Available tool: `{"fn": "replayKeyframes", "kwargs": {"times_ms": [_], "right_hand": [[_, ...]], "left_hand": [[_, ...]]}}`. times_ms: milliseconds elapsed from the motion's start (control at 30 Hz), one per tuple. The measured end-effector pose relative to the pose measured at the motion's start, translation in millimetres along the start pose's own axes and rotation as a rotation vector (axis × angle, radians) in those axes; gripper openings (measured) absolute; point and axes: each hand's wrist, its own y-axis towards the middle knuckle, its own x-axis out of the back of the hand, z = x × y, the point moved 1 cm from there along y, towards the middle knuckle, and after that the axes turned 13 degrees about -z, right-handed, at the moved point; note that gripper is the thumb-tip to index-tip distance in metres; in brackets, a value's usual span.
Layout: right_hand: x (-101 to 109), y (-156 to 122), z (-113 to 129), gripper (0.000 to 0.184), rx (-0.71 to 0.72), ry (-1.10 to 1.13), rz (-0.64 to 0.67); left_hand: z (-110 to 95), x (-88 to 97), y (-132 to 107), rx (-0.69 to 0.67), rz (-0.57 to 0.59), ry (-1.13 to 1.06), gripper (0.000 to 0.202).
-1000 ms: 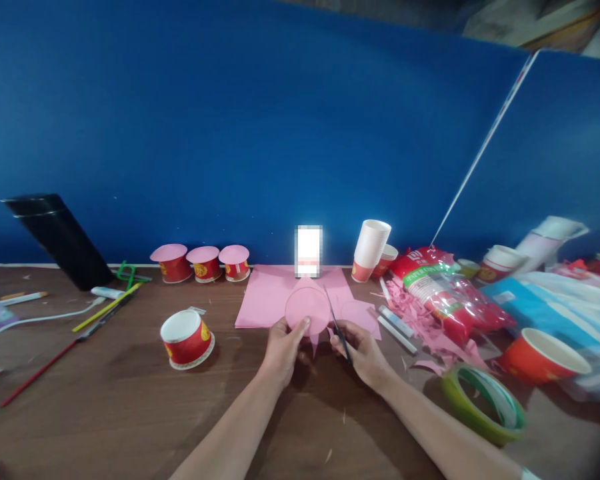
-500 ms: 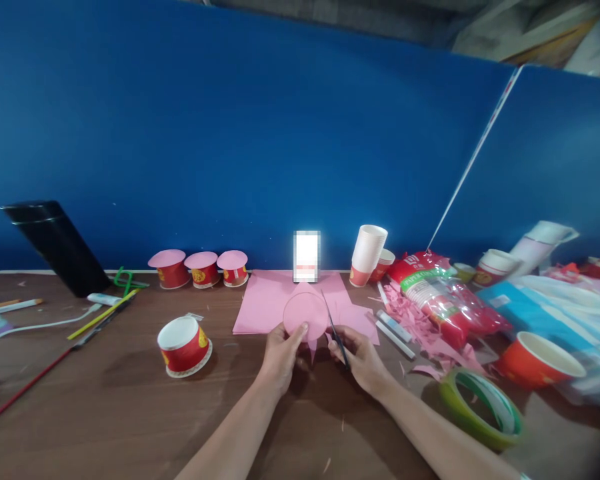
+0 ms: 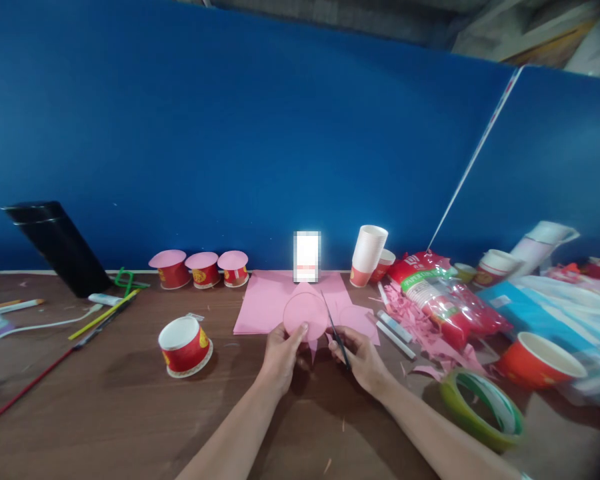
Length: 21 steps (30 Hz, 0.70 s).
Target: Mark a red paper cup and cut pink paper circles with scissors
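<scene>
Your left hand (image 3: 281,353) pinches the round pink paper (image 3: 305,310), which extends forward of its thumb, while your right hand (image 3: 359,357) grips the scissors (image 3: 341,343) beside the paper's right edge.

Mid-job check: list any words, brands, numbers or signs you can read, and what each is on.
"PAPER", green band of the red plastic bag; the word after it is too blurred.
White logo above that band: unreadable.
Gold emblems on the nearest red cup and the pink-topped cups: too small.
Pale label on the blue package: unreadable.
No readable numbers.
</scene>
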Motion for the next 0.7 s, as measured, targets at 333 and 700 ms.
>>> {"fn": "replayKeyframes", "kwargs": {"times_ms": [333, 700], "right_hand": [[1, 0, 0, 0.034, -0.006, -0.037, 0.006], [1, 0, -9, 0.037, -0.037, 0.036, 0.006]], "left_hand": [[1, 0.4, 0, -0.018, 0.007, -0.008, 0.032], [0, 1.0, -1, -0.006, 0.011, 0.033, 0.037]]}}
